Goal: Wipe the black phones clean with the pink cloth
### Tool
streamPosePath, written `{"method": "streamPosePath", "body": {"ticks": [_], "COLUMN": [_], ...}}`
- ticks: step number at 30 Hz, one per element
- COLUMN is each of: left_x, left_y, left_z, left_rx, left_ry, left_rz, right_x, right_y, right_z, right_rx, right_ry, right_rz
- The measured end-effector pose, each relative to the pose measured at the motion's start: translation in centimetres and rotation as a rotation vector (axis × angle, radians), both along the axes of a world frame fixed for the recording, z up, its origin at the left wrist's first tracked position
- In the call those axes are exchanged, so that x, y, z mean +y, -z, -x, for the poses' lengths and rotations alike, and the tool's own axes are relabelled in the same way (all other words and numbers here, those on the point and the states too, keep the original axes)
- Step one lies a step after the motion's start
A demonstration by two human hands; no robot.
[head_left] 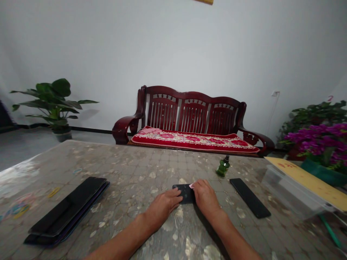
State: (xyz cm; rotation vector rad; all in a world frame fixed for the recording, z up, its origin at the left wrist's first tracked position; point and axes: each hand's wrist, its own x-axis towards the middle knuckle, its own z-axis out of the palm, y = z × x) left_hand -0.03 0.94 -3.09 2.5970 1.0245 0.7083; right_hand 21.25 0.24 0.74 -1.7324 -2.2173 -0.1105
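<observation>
A dark smartphone (186, 195) lies flat on the patterned tabletop in front of me, with faint pale spots on its surface. My left hand (165, 205) grips its left edge, fingertips resting on the near side. Over the right end of the phone, my right hand (205, 198) is closed around a small pale cloth or tissue (191, 186), of which just a corner shows. A green spray bottle (222, 167) with a black top stands beyond my right hand. Farther right lies another long black phone (249, 198).
Stacked dark phones or tablets (69, 207) lie at left, near coloured rubber bands (20, 206). At right, a clear plastic box (290, 191) sits under a yellow board (309, 180) beside purple flowers (322, 142). A wooden bench (192, 115) stands behind the table (130, 173).
</observation>
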Motion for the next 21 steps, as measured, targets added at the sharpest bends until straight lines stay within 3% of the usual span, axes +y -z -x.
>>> {"method": "streamPosePath", "body": {"ticks": [4, 11, 17, 21], "left_x": [0.2, -0.1, 0.1, -0.1], "left_y": [0.2, -1.2, -0.9, -1.4], "left_z": [0.1, 0.5, 0.3, 0.2], "left_rx": [-0.008, 0.033, 0.065, 0.076], "left_ry": [0.01, -0.038, -0.021, -0.007], "left_rz": [0.004, -0.076, -0.058, -0.045], "right_x": [0.3, 0.2, 0.6, 0.4], "right_y": [-0.3, -0.2, 0.0, 0.4], "right_z": [0.2, 1.2, -0.4, 1.1], "right_rx": [-0.005, 0.062, 0.04, 0.003], "right_ry": [0.023, -0.079, 0.056, -0.015], "right_rz": [0.041, 0.045, 0.009, 0.01]}}
